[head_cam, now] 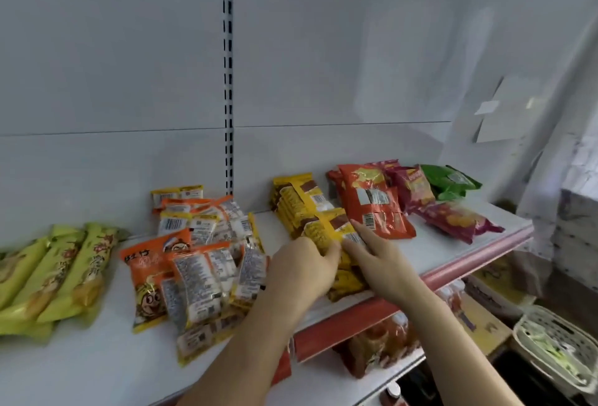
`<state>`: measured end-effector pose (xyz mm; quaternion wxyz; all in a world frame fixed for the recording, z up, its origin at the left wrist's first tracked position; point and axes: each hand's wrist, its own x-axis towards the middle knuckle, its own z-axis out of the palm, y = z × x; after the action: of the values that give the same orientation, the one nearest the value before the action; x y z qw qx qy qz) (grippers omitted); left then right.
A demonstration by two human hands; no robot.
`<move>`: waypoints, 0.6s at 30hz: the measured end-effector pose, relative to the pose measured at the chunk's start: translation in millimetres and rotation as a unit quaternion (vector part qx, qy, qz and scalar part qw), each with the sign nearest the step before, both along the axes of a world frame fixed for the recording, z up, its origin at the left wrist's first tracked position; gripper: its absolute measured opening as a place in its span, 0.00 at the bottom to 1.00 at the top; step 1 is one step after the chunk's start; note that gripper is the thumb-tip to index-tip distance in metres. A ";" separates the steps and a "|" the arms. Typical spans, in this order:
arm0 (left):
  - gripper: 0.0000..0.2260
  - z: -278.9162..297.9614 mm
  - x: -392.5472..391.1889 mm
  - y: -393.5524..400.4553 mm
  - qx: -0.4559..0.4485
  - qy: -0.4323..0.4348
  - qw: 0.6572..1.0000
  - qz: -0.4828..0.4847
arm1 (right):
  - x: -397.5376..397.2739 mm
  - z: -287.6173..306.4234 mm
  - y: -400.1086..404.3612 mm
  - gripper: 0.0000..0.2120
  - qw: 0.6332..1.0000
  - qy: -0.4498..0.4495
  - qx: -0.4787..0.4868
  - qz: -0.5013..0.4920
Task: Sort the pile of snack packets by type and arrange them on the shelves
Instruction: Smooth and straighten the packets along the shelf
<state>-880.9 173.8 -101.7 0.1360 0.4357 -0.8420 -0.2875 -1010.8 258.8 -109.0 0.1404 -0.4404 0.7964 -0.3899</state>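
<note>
Yellow-and-brown snack packets (310, 211) lie overlapped in a row.

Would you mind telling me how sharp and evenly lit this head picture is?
Head view: soft, even light; faint glare on the orange-red bag; wide-angle bending tilts the shelf edge; smeared blur at the right margin; print on the orange packets barely legible; both hands reasonably sharp.
</note>
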 end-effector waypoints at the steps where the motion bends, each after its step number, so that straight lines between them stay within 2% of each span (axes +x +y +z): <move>1: 0.26 -0.6 -3.1 -0.8 -0.019 -0.002 1.000 0.020 | -5.1 -3.3 -1.8 0.28 1.000 0.018 0.020 0.009; 8: 0.20 7.3 -9.1 1.2 -0.140 -0.032 0.984 0.110 | -19.1 -6.5 -9.3 0.31 0.989 0.133 -0.041 0.050; 18: 0.23 0.6 39.9 -6.7 -0.296 0.071 0.943 0.132 | 16.9 8.4 -24.6 0.27 0.953 0.267 -0.118 0.082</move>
<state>-841.0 167.1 -101.0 0.3553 0.4618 -0.8119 -0.0353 -993.9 234.2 -100.7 -0.0995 -0.6057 0.7142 -0.3364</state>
